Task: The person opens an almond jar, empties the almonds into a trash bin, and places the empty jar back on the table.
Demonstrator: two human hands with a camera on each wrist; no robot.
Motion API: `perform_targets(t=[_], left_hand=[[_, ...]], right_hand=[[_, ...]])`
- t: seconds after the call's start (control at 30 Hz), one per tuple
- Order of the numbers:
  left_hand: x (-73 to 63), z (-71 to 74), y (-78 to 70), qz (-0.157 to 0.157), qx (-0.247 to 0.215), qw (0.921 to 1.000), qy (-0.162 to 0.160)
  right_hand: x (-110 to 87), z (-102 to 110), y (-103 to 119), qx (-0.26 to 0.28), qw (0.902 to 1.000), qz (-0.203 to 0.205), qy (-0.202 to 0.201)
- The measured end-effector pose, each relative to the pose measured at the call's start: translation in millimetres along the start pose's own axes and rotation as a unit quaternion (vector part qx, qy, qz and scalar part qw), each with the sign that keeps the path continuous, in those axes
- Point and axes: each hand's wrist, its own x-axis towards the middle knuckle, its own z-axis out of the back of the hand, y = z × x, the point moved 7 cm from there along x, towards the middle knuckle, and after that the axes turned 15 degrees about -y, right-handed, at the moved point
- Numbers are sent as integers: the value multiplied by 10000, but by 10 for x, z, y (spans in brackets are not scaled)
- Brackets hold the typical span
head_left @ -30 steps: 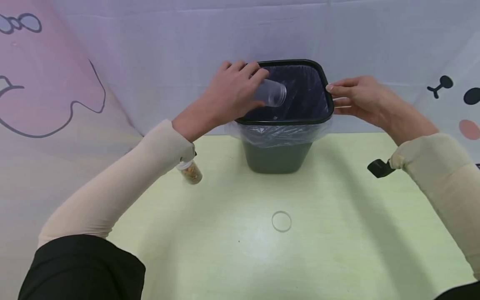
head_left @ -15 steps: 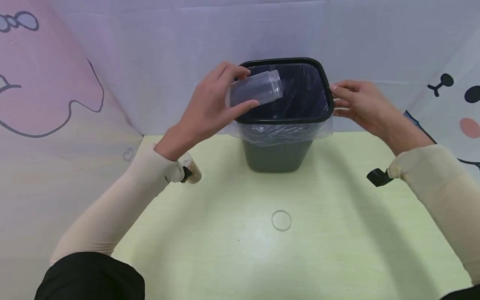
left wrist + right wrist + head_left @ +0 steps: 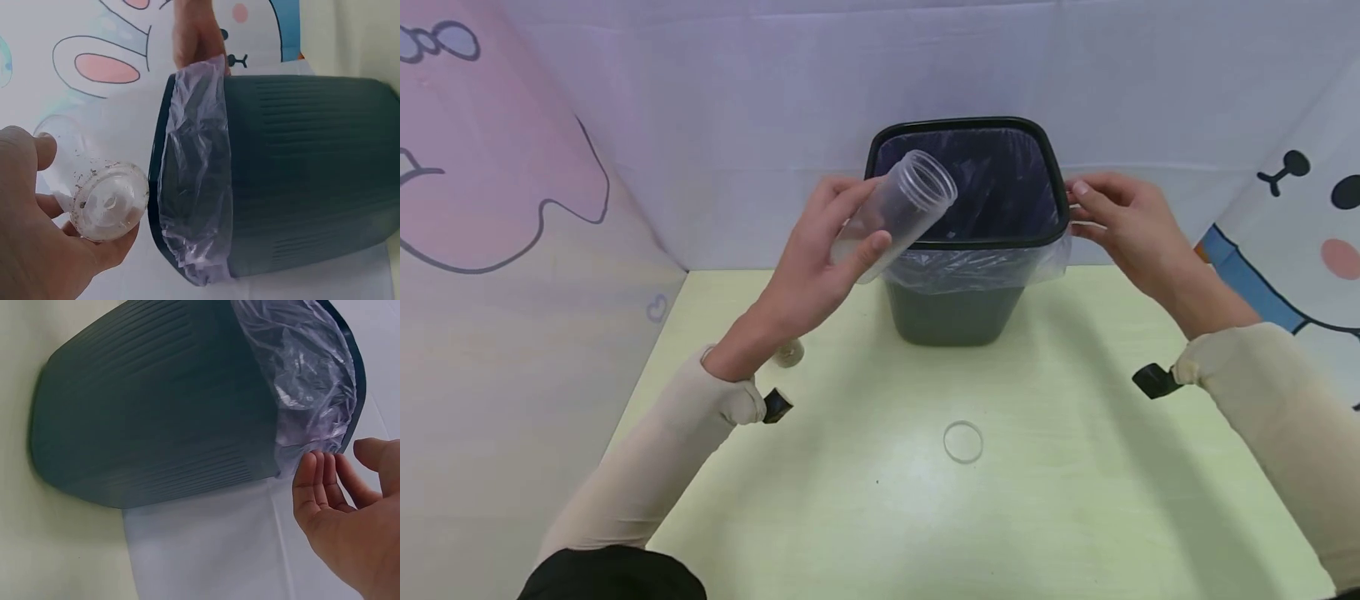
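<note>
My left hand [image 3: 805, 279] grips a clear plastic jar [image 3: 898, 217] between thumb and fingers. Its threaded mouth is uncapped and tilts up and to the right, over the left front of the bin's rim. In the left wrist view, brown specks cling near the jar's base [image 3: 112, 203]. The dark green trash bin [image 3: 955, 317] stands upright, with a translucent bag [image 3: 958, 271] folded over its black rim. Beside the bin's right edge is my right hand [image 3: 1138, 229]. In the right wrist view, its bent fingertips [image 3: 319, 465] meet the bag, while the thumb stands apart from the rim.
A thin clear ring [image 3: 963, 442] lies on the pale green table [image 3: 1045, 517]. Behind my left wrist a small container [image 3: 788, 353] is mostly hidden. A printed cloth [image 3: 737, 108] hangs behind the bin and along the left side.
My left hand has drawn the jar back left and down out of the bin's opening, turning its mouth upward. My right hand has loosened at the rim, its thumb lifting away.
</note>
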Motion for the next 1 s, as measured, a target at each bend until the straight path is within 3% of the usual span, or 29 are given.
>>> perform_targets(t=[0.3, 0.53, 0.73, 0.9, 1.0], left_hand=[[-408, -26, 103, 533, -1142, 9920, 107], [-756, 13, 224, 569, -1623, 9851, 12], [-1085, -83, 342, 736, -1541, 9851, 180], [-1366, -205, 451, 1090, -1078, 9867, 546], [-1542, -291, 559, 1457, -823, 9830, 759]], right_hand=[[-168, 202, -300, 289, 9990, 89, -320], [-406, 263, -586, 92, 9987, 358, -356], [-625, 260, -828, -227, 9977, 614, -172], [-785, 190, -968, -430, 9952, 875, 116], [-860, 150, -1028, -526, 9935, 986, 226]])
